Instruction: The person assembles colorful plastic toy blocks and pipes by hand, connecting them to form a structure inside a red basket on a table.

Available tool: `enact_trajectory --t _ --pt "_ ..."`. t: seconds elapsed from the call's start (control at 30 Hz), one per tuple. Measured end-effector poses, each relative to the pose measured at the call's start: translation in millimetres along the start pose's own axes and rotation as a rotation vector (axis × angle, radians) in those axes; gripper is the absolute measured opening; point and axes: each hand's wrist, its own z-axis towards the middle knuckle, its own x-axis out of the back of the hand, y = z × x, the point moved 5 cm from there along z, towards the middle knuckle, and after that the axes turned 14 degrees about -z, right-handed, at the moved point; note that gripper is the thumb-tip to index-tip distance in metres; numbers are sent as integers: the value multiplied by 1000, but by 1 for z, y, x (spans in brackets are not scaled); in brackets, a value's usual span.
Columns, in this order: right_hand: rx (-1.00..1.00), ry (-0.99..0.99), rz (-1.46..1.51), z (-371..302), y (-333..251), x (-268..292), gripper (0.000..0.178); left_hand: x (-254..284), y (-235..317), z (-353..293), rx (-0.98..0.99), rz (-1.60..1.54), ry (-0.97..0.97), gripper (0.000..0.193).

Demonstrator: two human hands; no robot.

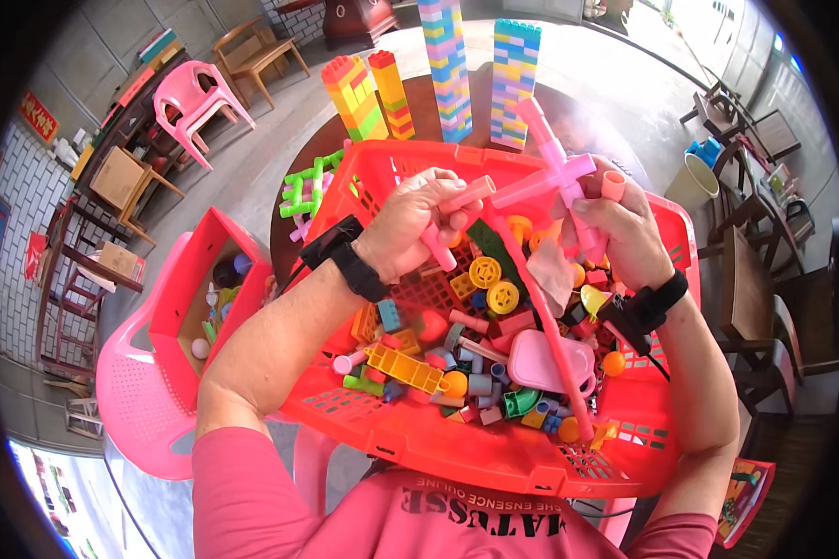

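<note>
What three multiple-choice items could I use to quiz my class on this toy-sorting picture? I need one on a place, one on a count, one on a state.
1. Where do the loose toy pieces lie?
A. in the red basket
B. on the pink chair
C. on the floor

2. How many block towers stand on the table beyond the basket?
A. two
B. four
C. six

3. What is the left hand doing?
A. resting flat and empty
B. gripping a pink tube
C. holding a yellow wheel

Answers:
1 A, the pieces are heaped inside the basket's walls.
2 B, two short red-yellow-green towers and two tall pastel ones show.
3 B, its fingers wrap a pink tube, while the right hand holds a pink tube assembly.
</note>
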Motion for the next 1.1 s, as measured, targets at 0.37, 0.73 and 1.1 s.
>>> enact_trajectory --t 0.37,0.73,1.1 --pt "12 16 81 0 -4 10 21 -6 0 -2 29 10 -27 15" --pt "9 -53 21 -3 -3 -2 12 -32 -8 -11 53 227 -78 24" --pt "-39 -195 -74 -10 -6 -5 13 -46 11 -20 0 562 -172 31"
